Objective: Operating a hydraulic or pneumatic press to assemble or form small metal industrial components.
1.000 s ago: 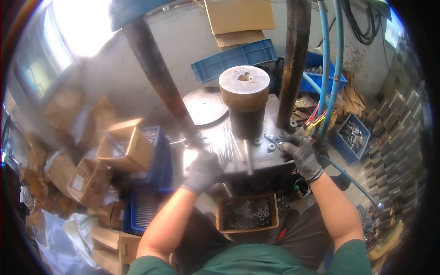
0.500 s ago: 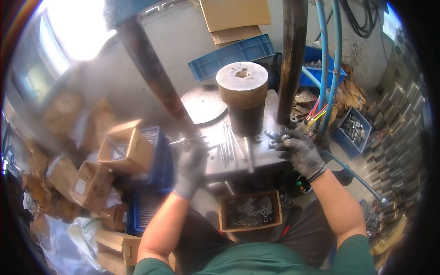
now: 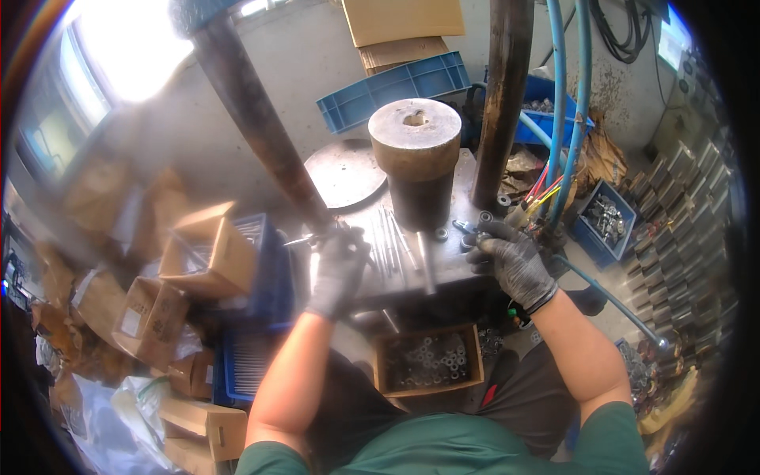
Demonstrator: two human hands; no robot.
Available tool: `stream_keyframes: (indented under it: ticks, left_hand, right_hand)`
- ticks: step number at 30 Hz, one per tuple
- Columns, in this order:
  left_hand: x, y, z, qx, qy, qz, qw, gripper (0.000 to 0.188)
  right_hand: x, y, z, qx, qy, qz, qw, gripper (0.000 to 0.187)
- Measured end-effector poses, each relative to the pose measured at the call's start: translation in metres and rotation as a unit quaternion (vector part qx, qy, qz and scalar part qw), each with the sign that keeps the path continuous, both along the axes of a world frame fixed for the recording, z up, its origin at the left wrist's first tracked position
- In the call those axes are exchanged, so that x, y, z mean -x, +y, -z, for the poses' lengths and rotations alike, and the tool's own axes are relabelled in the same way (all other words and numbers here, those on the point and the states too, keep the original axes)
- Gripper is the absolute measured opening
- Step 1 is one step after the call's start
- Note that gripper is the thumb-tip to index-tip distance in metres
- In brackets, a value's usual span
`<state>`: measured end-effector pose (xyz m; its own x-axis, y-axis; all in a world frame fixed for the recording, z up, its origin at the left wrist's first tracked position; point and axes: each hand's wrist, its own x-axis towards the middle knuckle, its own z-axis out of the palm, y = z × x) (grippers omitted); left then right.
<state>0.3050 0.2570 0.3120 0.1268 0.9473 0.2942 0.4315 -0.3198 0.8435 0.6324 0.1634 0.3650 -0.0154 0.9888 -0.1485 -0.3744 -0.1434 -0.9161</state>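
My left hand [image 3: 339,273], in a grey glove, is closed on a thin metal rod [image 3: 298,241] by the foot of the left column; its fingers are slightly blurred. Over the right end of the metal table [image 3: 459,273], my gloved right hand [image 3: 518,269] has its fingers curled together around a small metal ring, mostly hidden by them now. Beside those fingertips lie loose metal rings [image 3: 441,235] and a small bluish metal piece [image 3: 464,227]. Several thin rods [image 3: 388,241] and a thicker bar [image 3: 426,265] lie between my hands.
A heavy steel cylinder [image 3: 416,158] stands mid-table, beside a round plate [image 3: 344,174]. Dark columns [image 3: 253,119] rise on both sides. A box of rings [image 3: 427,388] sits below, between my legs. Cartons [image 3: 210,257] and blue crates are at left; hoses [image 3: 582,103] and a parts bin [image 3: 606,226] at right.
My left hand has shifted slightly up and right with the rod, which now shows mainly on its left side. The right hand has tilted, hiding the ring seen earlier at its fingertips.
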Motion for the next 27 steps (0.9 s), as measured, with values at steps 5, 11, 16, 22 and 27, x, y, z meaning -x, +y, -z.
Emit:
stream_keyframes:
  ticks: [5, 11, 16, 22, 27]
  left_hand:
    - [-0.007, 0.003, 0.029, -0.218, 0.156, 0.138, 0.954, 0.015]
    - [-0.058, -0.063, -0.016, 0.18, -0.07, 0.259, 0.946, 0.027]
    - [-0.089, -0.091, -0.037, 0.271, -0.01, 0.324, 0.906, 0.042]
    - [-0.098, -0.089, -0.034, 0.288, -0.024, 0.336, 0.896, 0.048]
    - [-0.097, -0.086, -0.029, 0.275, -0.019, 0.337, 0.9, 0.047]
  right_hand:
    - [-0.005, -0.001, 0.003, -0.023, 0.093, 0.003, 0.995, 0.039]
    - [0.009, -0.002, -0.003, -0.038, 0.077, 0.023, 0.996, 0.038]
    - [0.012, 0.0, 0.003, -0.075, 0.077, 0.009, 0.994, 0.036]
    - [0.0, -0.004, 0.005, -0.161, -0.099, -0.004, 0.982, 0.034]
    - [0.004, -0.01, -0.003, -0.183, -0.148, 0.024, 0.972, 0.031]
